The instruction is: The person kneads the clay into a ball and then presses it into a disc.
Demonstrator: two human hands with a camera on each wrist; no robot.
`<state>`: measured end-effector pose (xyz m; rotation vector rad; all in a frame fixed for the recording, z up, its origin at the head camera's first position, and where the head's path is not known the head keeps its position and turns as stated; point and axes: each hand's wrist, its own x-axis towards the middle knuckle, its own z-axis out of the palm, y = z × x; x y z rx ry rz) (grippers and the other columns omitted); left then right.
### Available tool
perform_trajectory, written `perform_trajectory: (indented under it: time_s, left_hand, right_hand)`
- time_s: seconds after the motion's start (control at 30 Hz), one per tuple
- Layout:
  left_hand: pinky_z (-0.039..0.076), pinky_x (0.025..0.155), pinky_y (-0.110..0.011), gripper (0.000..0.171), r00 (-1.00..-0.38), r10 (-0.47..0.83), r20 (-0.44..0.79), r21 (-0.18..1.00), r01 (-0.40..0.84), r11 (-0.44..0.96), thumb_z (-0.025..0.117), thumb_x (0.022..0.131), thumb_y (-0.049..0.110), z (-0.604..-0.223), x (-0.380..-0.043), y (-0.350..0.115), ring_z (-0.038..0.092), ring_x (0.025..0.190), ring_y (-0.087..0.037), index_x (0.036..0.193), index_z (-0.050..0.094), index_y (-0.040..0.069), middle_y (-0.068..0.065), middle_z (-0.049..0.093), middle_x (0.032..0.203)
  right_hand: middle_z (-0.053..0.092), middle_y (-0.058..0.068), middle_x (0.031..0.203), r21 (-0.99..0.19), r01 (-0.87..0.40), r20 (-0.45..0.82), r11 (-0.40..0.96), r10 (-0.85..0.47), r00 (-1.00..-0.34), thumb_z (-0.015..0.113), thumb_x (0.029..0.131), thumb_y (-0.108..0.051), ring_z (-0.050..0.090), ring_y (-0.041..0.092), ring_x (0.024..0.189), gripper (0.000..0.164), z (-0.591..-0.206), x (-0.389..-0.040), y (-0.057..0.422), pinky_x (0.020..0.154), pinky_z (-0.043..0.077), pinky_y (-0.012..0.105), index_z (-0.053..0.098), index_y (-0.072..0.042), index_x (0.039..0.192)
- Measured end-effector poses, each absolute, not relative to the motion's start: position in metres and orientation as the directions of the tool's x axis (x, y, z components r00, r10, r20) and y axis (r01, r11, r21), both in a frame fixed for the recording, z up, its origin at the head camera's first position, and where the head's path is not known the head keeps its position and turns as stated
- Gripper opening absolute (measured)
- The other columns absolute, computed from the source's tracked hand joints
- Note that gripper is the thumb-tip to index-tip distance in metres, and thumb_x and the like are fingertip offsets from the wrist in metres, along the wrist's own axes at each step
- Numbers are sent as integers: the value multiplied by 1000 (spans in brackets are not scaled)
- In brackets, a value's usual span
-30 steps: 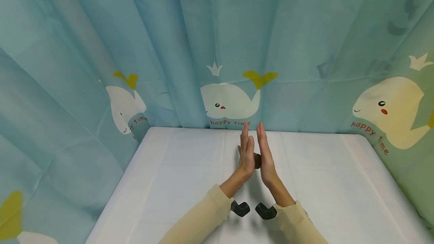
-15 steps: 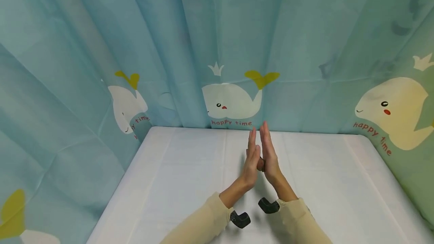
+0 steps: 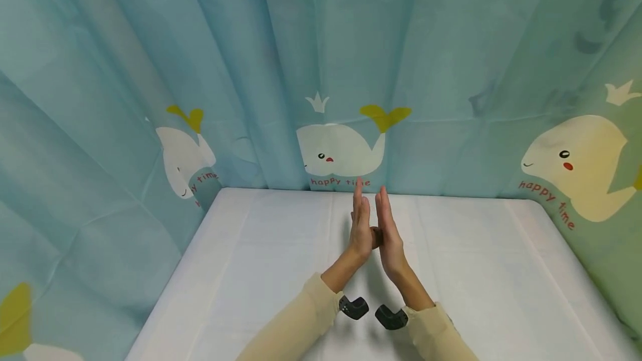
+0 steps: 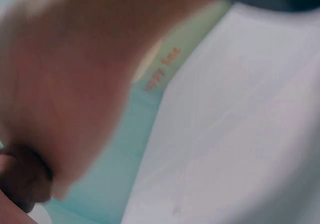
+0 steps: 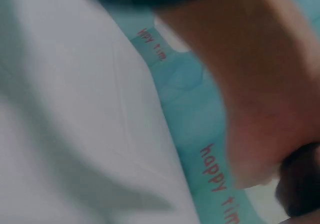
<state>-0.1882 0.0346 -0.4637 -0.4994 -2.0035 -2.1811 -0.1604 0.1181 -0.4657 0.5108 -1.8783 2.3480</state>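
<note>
Pressed between two facing palms over a white table (image 3: 271, 244): a small, rounded, dark brown lump (image 3: 376, 237), touching both. On one side, the left hand (image 3: 360, 234), with fingers straight and uncurled; on the other, the right hand (image 3: 390, 239), likewise flat, with fingers extended away from the body. No grasp by either one, only palm against lump, with a narrow gap between the two sets of fingertips. On both forearms, cream sleeves (image 3: 293, 322); at the wrists, black camera mounts (image 3: 354, 308), near each other yet apart. In both wrist views, blurred and cut off at the frame's edge, the same lump against the heel of a palm. Behind the table, a blue-green curtain (image 3: 446, 60) with white whale prints (image 3: 341, 149), yellow tails and red "happy time" lettering.
</note>
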Motion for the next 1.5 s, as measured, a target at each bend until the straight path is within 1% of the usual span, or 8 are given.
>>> perform_trajectory:
  time_s: [0.13,0.27,0.57,0.8,1.03,1.23,1.37,1.5]
  left_hand:
    - [-7,119,-65,65,-941,125,315,949,308,-69,16,110,50,-470,-191,33,5,157,-18,167,6,20,-2,7,172]
    - [49,86,-45,63,-931,206,300,952,279,-128,17,111,47,-477,-181,37,63,91,-14,167,2,23,-17,51,141]
    - [8,124,-50,64,-888,260,379,925,360,-119,18,109,49,-467,-165,43,0,157,-15,167,0,26,1,-3,173]
    - [39,70,-21,64,-919,190,345,923,295,-247,19,109,45,-462,-174,39,43,124,-9,167,2,26,0,-3,173]
    - [11,122,-53,62,-931,144,334,932,304,-198,21,109,47,-462,-200,34,4,157,-21,167,6,31,6,2,172]
    - [44,92,-35,62,-932,247,267,958,229,-173,16,110,51,-478,-195,36,56,112,-14,167,2,31,-4,26,166]
    - [31,54,-24,61,-913,293,285,950,227,-215,16,111,46,-484,-182,40,29,52,-11,167,-1,28,-14,56,119]
    - [43,86,-28,62,-908,279,313,942,258,-215,17,110,46,-478,-174,43,52,81,-7,167,0,27,-6,40,156]
  right_hand:
    - [-1,-2,172,-929,-317,346,-193,-142,-927,10,113,-43,-3,19,158,58,-461,-161,120,122,0,48,-3,-24,167]
    - [2,-4,172,-937,-315,335,-154,-125,-934,10,112,-42,0,14,157,56,-458,-165,126,122,0,47,-3,-31,166]
    - [-6,3,172,-942,-226,265,-248,-134,-955,10,110,-52,47,-5,85,59,-461,-175,135,54,34,15,-7,-37,165]
    - [-3,2,172,-946,-255,282,-201,-120,-952,12,112,-49,-1,12,157,57,-471,-171,127,80,38,17,-3,-37,165]
    - [-2,0,173,-924,-323,352,-203,-125,-928,14,112,-40,-6,21,158,58,-471,-158,116,121,-1,50,-2,-28,167]
    - [5,-5,172,-918,-371,385,-142,-90,-919,17,112,-38,1,16,158,57,-458,-160,121,120,-5,59,2,-32,166]
    - [5,-10,171,-925,-367,374,-97,-70,-925,18,111,-41,1,13,157,57,-453,-166,129,121,-5,57,2,-37,165]
    - [4,-13,171,-940,-331,336,-79,-57,-940,19,111,-45,2,9,157,56,-456,-172,135,122,0,53,1,-41,164]
